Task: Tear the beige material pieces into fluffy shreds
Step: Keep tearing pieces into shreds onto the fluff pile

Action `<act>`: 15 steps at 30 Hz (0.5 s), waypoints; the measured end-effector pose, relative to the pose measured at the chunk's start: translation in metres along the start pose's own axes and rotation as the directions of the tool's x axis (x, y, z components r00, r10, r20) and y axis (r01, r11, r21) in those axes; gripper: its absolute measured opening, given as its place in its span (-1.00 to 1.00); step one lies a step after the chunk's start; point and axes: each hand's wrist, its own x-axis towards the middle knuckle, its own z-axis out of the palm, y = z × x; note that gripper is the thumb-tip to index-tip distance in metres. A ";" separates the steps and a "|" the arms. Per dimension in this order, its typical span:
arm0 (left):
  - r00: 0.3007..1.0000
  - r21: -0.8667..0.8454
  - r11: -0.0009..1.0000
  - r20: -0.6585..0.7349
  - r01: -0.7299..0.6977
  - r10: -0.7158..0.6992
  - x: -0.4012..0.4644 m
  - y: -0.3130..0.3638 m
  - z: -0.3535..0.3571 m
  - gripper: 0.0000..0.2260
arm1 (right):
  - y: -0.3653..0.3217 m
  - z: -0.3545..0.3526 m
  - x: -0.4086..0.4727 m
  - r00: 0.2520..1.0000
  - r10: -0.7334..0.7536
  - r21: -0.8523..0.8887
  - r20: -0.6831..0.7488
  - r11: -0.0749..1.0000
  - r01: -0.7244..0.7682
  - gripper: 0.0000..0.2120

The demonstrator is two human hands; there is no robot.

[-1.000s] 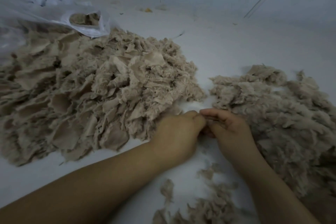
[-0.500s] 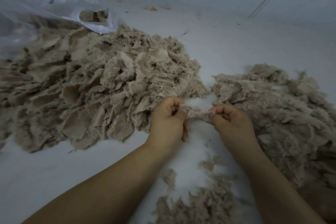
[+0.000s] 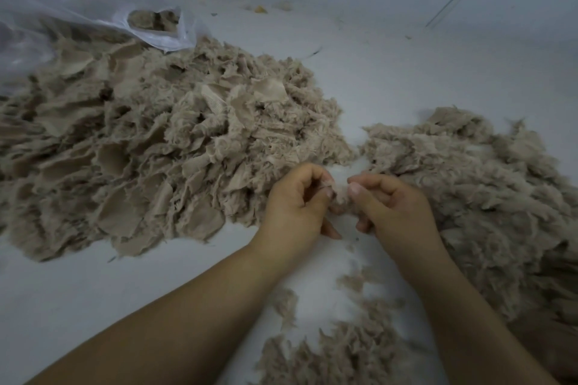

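A big heap of flat beige material pieces point(image 3: 150, 147) covers the left half of the white floor. To the right lies a heap of fluffy beige shreds point(image 3: 488, 197). Between the two heaps, my left hand point(image 3: 297, 206) and my right hand point(image 3: 394, 212) are close together. Both pinch one small beige piece point(image 3: 341, 195) between thumb and fingers. Most of that piece is hidden by the fingers.
A clear plastic bag point(image 3: 93, 6) with more beige pieces lies at the back left. Loose shreds point(image 3: 337, 350) are scattered on the white floor point(image 3: 391, 72) near my forearms. A wall runs along the back.
Both hands have stayed between the heaps. The piece stretched between them half a second ago is now bunched between the fingertips, which are closer together.
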 end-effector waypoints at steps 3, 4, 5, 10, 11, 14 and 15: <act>0.999 -0.073 0.997 -0.042 0.023 -0.027 0.002 0.003 0.000 -0.93 | 0.001 0.001 0.001 1.000 -0.012 -0.016 0.027 1.000 0.012 -0.94; 0.998 -0.096 0.995 -0.056 0.032 -0.038 0.003 0.003 0.001 -0.93 | 0.001 0.000 0.002 0.999 -0.022 -0.014 0.039 1.000 0.022 -0.92; 0.996 -0.106 0.993 -0.069 0.043 -0.050 0.004 0.004 0.001 -0.92 | 0.001 0.000 0.002 0.998 -0.037 -0.024 0.048 0.999 0.038 -0.88; 0.995 -0.049 0.997 -0.083 0.055 -0.059 0.004 0.004 0.006 -0.87 | 0.004 0.002 -0.001 0.992 -0.106 -0.135 0.075 0.984 0.116 -0.70; 0.995 -0.028 0.998 -0.088 0.050 -0.052 0.003 0.003 0.007 -0.84 | 0.003 0.002 -0.002 0.989 -0.116 -0.146 0.093 0.981 0.129 -0.71; 0.995 -0.005 0.999 -0.091 0.042 -0.042 0.003 0.003 0.009 -0.81 | 0.003 0.002 -0.002 0.985 -0.135 -0.125 0.106 0.981 0.148 -0.78; 0.996 0.005 0.999 -0.079 0.033 -0.032 0.003 0.003 0.009 -0.80 | 0.003 0.002 -0.001 0.986 -0.139 -0.124 0.096 0.981 0.151 -0.83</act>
